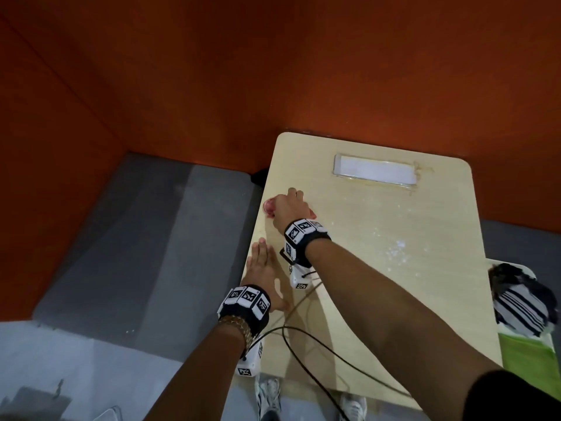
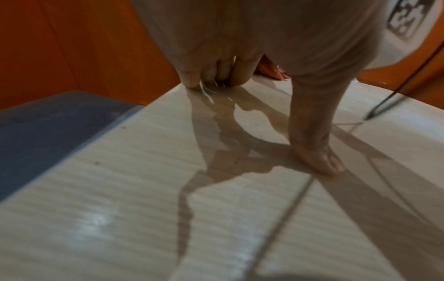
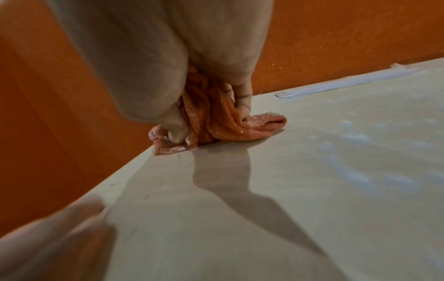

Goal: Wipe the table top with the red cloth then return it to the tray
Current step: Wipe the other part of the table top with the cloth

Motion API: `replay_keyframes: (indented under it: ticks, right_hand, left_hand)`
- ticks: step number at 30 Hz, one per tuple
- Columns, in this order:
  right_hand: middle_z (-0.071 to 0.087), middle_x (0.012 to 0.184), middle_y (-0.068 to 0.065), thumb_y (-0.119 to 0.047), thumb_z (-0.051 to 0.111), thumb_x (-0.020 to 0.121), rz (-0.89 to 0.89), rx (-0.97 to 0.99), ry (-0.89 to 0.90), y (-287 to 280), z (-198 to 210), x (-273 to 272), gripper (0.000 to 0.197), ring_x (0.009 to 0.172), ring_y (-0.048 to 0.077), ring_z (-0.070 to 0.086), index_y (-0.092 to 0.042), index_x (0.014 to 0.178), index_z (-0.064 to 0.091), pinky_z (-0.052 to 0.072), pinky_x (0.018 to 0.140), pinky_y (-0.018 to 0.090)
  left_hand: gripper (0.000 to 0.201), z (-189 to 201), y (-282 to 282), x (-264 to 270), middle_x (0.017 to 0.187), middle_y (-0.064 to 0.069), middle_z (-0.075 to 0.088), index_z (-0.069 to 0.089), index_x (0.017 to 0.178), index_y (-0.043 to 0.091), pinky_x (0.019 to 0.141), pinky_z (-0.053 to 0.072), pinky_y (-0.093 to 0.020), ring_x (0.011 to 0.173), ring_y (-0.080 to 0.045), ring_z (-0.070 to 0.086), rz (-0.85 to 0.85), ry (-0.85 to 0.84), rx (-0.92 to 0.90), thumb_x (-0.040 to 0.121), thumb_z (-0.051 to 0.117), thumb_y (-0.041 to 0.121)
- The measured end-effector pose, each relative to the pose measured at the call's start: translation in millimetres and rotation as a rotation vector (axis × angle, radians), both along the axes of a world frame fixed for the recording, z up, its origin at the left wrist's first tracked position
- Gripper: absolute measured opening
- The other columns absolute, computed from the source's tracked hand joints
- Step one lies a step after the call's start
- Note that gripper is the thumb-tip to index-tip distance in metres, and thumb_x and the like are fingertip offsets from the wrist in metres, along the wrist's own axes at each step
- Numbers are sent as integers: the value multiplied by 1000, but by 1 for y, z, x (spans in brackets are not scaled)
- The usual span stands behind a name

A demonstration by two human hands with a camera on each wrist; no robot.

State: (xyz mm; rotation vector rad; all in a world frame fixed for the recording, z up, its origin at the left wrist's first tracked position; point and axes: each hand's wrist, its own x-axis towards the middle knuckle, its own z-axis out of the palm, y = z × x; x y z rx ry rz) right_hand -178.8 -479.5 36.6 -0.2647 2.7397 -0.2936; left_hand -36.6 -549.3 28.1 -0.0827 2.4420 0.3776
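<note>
My right hand (image 1: 285,203) grips the bunched red cloth (image 1: 269,206) and holds it down on the light wooden table top (image 1: 364,284), close to the table's left edge. In the right wrist view the thumb and fingers of that hand (image 3: 210,121) curl round the cloth (image 3: 264,123), which carries white specks. My left hand (image 1: 261,261) lies flat on the table's left edge, nearer to me, fingers straight. In the left wrist view, its fingertips (image 2: 191,80) and thumb press the surface. The tray (image 1: 516,264) stands off the table's right edge.
White powder patches (image 1: 397,247) dot the right half of the table. A clear flat rectangular plate (image 1: 375,171) lies at the far side. The tray holds a striped cloth (image 1: 516,305) and a green cloth (image 1: 528,360). Black cables (image 1: 303,338) cross the near part. Orange walls enclose it.
</note>
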Motion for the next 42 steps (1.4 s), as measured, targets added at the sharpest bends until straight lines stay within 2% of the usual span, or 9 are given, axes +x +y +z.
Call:
replay_keyframes:
  ticks: [3, 7, 11, 14, 22, 26, 30, 37, 42]
  right_hand:
    - [47, 127, 16, -9, 55, 90, -13, -8, 31, 8, 1, 32, 34, 124, 35, 42, -6, 124, 59, 49, 90, 48]
    - [45, 127, 16, -17, 47, 93, 77, -22, 4, 22, -4, 73, 35, 121, 33, 40, -7, 126, 54, 47, 94, 44]
    - [46, 128, 16, -13, 62, 84, 12, -34, 40, 11, -5, 22, 43, 122, 35, 40, -7, 126, 55, 48, 91, 47]
    - [47, 128, 15, -9, 64, 83, -15, -31, 9, 5, -1, -10, 41, 123, 34, 41, -9, 124, 60, 48, 91, 46]
    - [45, 126, 16, -11, 48, 89, 98, -28, 40, 27, -12, 68, 38, 119, 35, 41, -8, 127, 52, 46, 89, 44]
    - [47, 125, 18, -12, 59, 85, 57, -17, 66, 21, -11, 27, 40, 120, 38, 41, -6, 125, 57, 48, 89, 46]
    - [46, 125, 17, -8, 63, 84, -61, -58, 43, 19, -8, -19, 42, 119, 37, 41, -6, 125, 58, 50, 87, 46]
    - [46, 124, 16, -7, 56, 85, -3, -28, 72, 37, -16, 23, 38, 117, 35, 41, -8, 122, 58, 48, 86, 44]
    - [46, 126, 15, -21, 65, 83, 2, -71, 71, 46, -11, 9, 40, 120, 34, 40, -10, 121, 59, 47, 91, 44]
  left_hand:
    - [145, -3, 4, -3, 152, -13, -34, -26, 146, 7, 122, 0, -41, 143, -31, -26, -37, 3, -36, 57, 75, 63]
    - [146, -8, 1, -3, 152, -10, -36, -32, 144, 10, 119, -3, -38, 143, -29, -26, -26, -15, -18, 61, 80, 54]
    - [148, -4, -3, -2, 150, -12, -38, -29, 145, 7, 121, -3, -40, 141, -30, -30, -57, -32, -22, 59, 80, 59]
    - [144, -1, -4, -1, 151, -9, -38, -26, 146, 7, 122, 1, -40, 142, -27, -29, -35, -14, 11, 61, 81, 53]
    - [147, -3, 1, -3, 152, -11, -36, -30, 144, 7, 122, 0, -39, 142, -28, -29, -33, -34, -45, 60, 81, 54]
    - [148, -4, 1, -4, 150, -11, -38, -28, 144, 6, 121, -2, -39, 142, -29, -30, -64, -47, -64, 58, 78, 62]
    - [147, -5, -2, -2, 148, -7, -42, -29, 144, 8, 119, -4, -36, 141, -25, -32, -40, -38, -26, 59, 79, 59]
    - [151, 0, 12, -11, 151, -14, -36, -27, 145, 5, 120, -8, -45, 141, -31, -30, -78, -21, -92, 53, 77, 66]
    - [132, -9, 53, -38, 155, -12, -27, -21, 149, 24, 118, -5, -55, 143, -36, -24, -155, 20, -53, 61, 65, 72]
